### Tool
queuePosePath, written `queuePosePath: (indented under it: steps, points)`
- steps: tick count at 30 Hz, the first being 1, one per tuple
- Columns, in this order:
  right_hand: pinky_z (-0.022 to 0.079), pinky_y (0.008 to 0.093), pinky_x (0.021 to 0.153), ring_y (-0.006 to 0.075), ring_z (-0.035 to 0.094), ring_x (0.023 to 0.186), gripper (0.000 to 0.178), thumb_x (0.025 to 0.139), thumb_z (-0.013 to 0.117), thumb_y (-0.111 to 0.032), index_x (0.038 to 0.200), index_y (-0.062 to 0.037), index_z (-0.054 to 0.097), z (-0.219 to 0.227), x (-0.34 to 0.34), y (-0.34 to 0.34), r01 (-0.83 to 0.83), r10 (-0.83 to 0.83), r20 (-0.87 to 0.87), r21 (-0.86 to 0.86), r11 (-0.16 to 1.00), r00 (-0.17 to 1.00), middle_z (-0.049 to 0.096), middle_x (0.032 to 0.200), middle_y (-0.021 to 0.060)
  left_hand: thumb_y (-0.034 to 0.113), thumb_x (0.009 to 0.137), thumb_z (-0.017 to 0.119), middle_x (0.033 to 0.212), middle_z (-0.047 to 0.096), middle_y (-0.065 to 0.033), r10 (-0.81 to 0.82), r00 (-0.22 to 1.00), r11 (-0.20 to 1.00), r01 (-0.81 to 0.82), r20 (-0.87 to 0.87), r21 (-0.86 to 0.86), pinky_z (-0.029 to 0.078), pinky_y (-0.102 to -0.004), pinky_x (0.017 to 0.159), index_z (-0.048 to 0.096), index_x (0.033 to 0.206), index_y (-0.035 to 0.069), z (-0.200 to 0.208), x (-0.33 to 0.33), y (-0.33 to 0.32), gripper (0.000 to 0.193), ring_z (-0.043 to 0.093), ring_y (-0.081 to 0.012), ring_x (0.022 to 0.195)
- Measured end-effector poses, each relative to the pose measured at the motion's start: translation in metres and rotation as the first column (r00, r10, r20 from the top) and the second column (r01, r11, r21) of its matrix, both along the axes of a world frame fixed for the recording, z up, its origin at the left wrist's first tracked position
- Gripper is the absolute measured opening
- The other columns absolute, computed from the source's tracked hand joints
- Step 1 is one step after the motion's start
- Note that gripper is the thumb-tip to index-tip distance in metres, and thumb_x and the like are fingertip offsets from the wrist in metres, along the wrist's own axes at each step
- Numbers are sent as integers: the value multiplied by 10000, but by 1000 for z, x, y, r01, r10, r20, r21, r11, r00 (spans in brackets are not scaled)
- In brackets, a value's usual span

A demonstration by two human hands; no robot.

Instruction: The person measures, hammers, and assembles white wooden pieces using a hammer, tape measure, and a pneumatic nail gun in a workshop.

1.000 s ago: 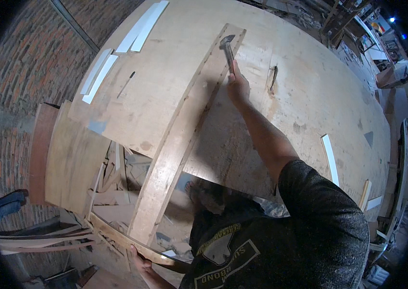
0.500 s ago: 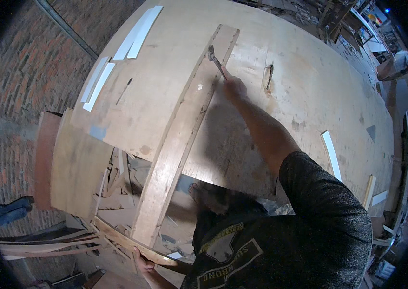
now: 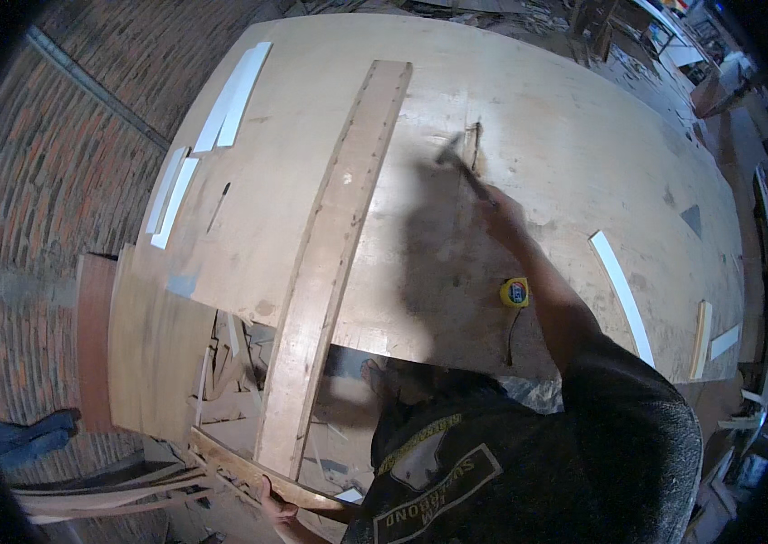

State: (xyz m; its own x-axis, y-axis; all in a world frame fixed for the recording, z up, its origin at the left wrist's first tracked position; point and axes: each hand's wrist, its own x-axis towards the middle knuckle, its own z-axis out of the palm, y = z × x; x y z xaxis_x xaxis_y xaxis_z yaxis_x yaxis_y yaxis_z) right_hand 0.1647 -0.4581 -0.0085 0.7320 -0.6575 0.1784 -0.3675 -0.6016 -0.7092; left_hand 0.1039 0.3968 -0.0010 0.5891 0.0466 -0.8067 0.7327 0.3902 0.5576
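From my remote post, I watched through the head camera as a person's right hand [image 3: 502, 216] gripped the handle of a hammer [image 3: 470, 177], its blurred head over the surface [image 3: 565, 181] to the right of a long wooden board [image 3: 339, 227]. The board stretched from the far part of the surface past its near edge, where the left hand [image 3: 281, 506] closed around a curved wooden strip [image 3: 237, 465] set across the board's near end. I saw a yellow tape measure [image 3: 514, 292] just beside the right forearm. White strips [image 3: 232, 100] lay at far left, another white strip [image 3: 622, 295] at right, and a brick wall [image 3: 39, 190] flanked the left side.
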Motion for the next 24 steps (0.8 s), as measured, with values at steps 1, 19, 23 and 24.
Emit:
queuePosePath:
  steps: [1,19,23,24]
  points:
    - [538,448,914,371,708,1078,430,971,634,-217,1387,-112,631,-1,-42,-14,73,-73,-70,-5,997,995,730,1163,219,454,999,666,1284,696,-57,-11,1000,1000,11,2,-3,561,-463,935,598,1393,96,-1,4,-2,537,679,-282,1120]
    - [489,523,1043,439,593,1241,782,841,792,-512,1478,-157,512,5,-149,131,195,-226,-675,-123,973,702,556,1334,270,34,890,794,1278,660,-148,-159,638,987,85,753,137,580,-413,957,525,1415,5,118,221,-323,590,674,-258,1109]
    - [553,475,939,370,649,1127,615,860,774,-386,1373,-124,562,29,-168,137,293,-162,-539,166,942,827,607,1199,221,29,889,810,1276,652,-156,-497,320,866,120,807,486,561,-390,969,538,1382,-36,159,248,-365,567,655,-226,1118]
    - [571,450,865,328,664,1042,502,865,739,-321,1296,-123,574,17,-183,140,374,-238,-308,526,764,921,616,1125,181,26,896,804,1263,653,-166,-580,215,815,155,786,559,552,-386,974,535,1372,-43,163,258,-369,551,661,-228,1098]
